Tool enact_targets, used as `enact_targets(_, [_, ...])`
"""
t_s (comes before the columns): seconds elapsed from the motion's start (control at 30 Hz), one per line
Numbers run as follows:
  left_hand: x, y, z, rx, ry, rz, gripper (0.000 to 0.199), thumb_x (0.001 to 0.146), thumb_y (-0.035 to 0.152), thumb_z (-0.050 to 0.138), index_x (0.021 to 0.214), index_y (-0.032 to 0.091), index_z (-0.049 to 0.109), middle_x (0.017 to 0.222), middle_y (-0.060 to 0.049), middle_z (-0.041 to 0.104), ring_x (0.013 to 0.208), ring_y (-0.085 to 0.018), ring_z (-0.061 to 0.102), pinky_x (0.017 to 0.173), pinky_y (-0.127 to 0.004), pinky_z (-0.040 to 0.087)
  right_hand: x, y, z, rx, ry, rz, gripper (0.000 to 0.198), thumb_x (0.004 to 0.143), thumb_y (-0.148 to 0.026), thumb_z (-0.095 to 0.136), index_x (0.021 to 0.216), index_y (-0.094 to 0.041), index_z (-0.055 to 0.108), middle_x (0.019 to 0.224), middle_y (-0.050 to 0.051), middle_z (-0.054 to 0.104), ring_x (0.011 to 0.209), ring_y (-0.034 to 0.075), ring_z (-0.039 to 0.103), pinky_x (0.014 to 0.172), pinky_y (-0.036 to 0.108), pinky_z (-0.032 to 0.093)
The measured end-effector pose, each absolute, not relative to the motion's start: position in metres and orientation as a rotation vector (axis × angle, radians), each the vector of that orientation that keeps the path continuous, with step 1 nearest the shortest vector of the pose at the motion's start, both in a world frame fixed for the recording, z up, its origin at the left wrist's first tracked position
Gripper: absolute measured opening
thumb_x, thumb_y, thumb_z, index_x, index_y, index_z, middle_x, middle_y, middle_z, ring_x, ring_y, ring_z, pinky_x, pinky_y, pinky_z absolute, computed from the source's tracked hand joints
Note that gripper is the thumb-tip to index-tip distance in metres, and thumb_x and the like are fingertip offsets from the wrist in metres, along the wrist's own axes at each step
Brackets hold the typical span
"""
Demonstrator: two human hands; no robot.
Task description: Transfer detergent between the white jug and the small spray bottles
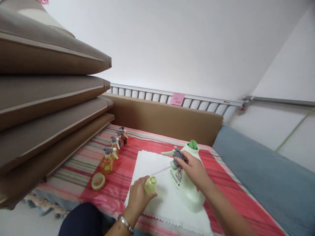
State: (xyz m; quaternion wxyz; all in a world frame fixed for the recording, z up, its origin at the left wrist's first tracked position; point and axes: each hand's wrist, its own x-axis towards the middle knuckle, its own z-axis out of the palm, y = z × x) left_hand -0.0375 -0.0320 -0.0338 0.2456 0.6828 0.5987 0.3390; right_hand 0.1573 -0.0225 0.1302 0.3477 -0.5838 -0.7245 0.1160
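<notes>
My left hand (140,194) is wrapped round a small, see-through yellow-green bottle (151,184) whose neck is uncovered. Between the fingers of my right hand (189,164) is a grey and pale green trigger spray head (177,156). Its thin dip tube (161,171) slants down toward the bottle, apart from the neck. Just behind my right hand stands a large pale green jug (190,193) with a green pouring spout (193,144) at its top. A white cloth (145,160) lies under both hands and the jug.
To the left, several spray bottles (107,164) stand in a row, with a round pale lid (98,181) nearer me. Red plastic sheeting (113,193) covers part of the striped cloth. Stacked brown cushions (54,95) rise at far left, and a brown panel (162,119) closes the back.
</notes>
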Motion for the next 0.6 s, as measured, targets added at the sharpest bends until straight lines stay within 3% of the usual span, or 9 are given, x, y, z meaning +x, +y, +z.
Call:
enact_targets(0.33, [-0.034, -0.033, -0.030, 1.892, 1.702, 0.882, 0.064, 0.058, 0.037, 0.074, 0.118, 0.025, 0.056, 0.109, -0.007, 0.066, 0.103, -0.028, 0.058, 0.091, -0.036, 0.041, 0.147, -0.046, 0.141, -1.539, -2.030, 0.185, 0.018, 0.083, -0.041, 0.048, 0.075, -0.024, 0.051, 0.068, -0.001, 0.059, 0.063, 0.020, 0.054, 0.057, 0.030, 0.033])
enact_targets(0.6, [-0.032, -0.034, -0.029, 1.916, 1.687, 0.896, 0.066, 0.059, 0.037, 0.073, 0.121, 0.023, 0.054, 0.109, -0.007, 0.065, 0.103, -0.027, 0.058, 0.090, -0.037, 0.041, 0.105, -0.032, 0.080, -1.503, -2.111, 0.285, 0.012, 0.079, -0.029, 0.053, 0.069, -0.022, 0.052, 0.070, 0.000, 0.062, 0.067, 0.019, 0.057, 0.061, 0.028, 0.035])
